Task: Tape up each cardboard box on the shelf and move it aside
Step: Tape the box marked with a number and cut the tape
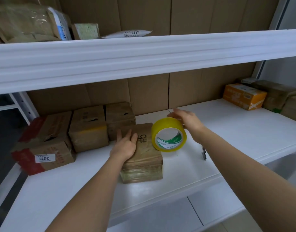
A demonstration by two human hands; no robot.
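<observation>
— Lying square in the middle of the white shelf [227, 131], the small cardboard box [144, 158] marked "9#" is showing a glossy wrapped front, with its long axis running away from the person toward the shelf back. Is a hand on it?

— The left hand [125, 144] is resting flat on the box's top left part, fingers spread and extended, pressing rather than gripping. Nothing is being held in it.

— And the tape?

— The yellow tape roll [169, 133] is standing on edge, touching the box's right upper side, its open core facing the camera. The right hand [185, 119] is sitting just behind and to the right of the roll, fingers loosely apart; whether it is touching the roll I cannot tell, and it is blurred.

— So which hand is nearer the roll?

— The right one, clearly. A dark pen-like thing [203, 153] is lying nearer the shelf's front edge, right of the box. Three taped boxes [87, 128] are lined up to the left.
</observation>
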